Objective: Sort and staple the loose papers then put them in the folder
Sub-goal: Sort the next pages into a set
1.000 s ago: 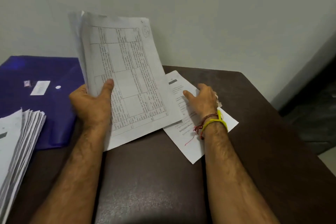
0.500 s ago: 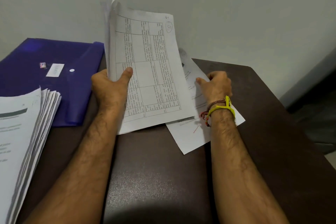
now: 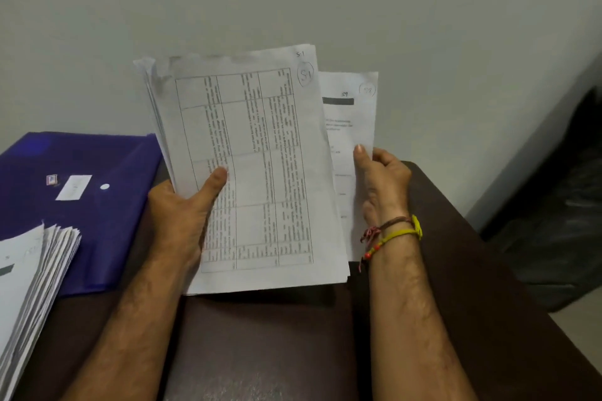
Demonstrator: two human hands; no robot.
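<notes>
The sheaf of loose papers (image 3: pixel 260 172), raised right of the blue folder (image 3: pixel 97 172), sits pinched in our left hand (image 3: pixel 182 215); our right hand (image 3: pixel 381 182) grips a single sheet (image 3: pixel 351 114) behind it. We risk misaligned edges: its top stands lower.

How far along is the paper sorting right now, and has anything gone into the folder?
Done: nothing visibly stapled or filed; the blue folder lies shut on the table. In hand: the left hand holds a sheaf of table sheets, and the right hand holds a single sheet behind it. Left: the paper stack at the left, stapling, filing. No stapler is in view.
</notes>
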